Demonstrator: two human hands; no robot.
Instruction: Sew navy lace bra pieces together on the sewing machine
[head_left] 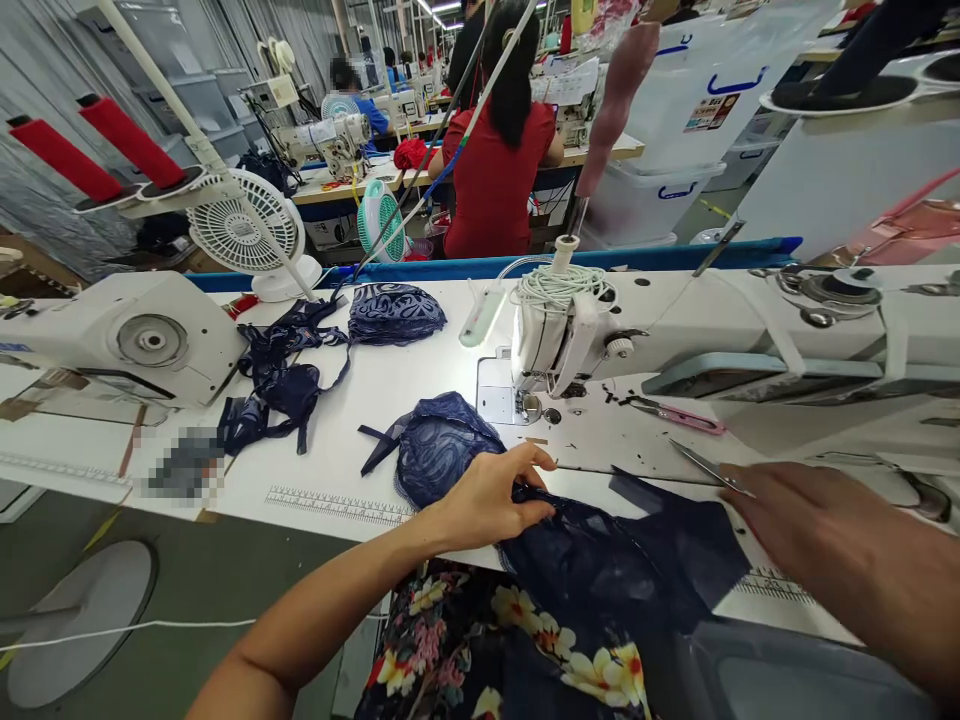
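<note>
My left hand (487, 500) is closed in a pinch on a navy lace bra (448, 450), gripping it near the front edge of the sewing table. One rounded lace cup lies left of the fingers. Sheer dark fabric trails from them to the right and down over the edge toward my lap. My right hand (817, 530) is shut on small silver scissors (705, 466), whose pointed blades face left above the table. The hand itself hides the handles. Just behind the blades lie pink-handled thread snips (686, 417).
A white sewing machine (630, 320) stands behind my hands, its needle area left of the snips. Piled navy straps and pieces (281, 380) and stacked lace cups (394, 313) lie at left. A second machine (127, 335) and a fan (247, 225) stand farther left. A grey bin (795, 670) sits below right.
</note>
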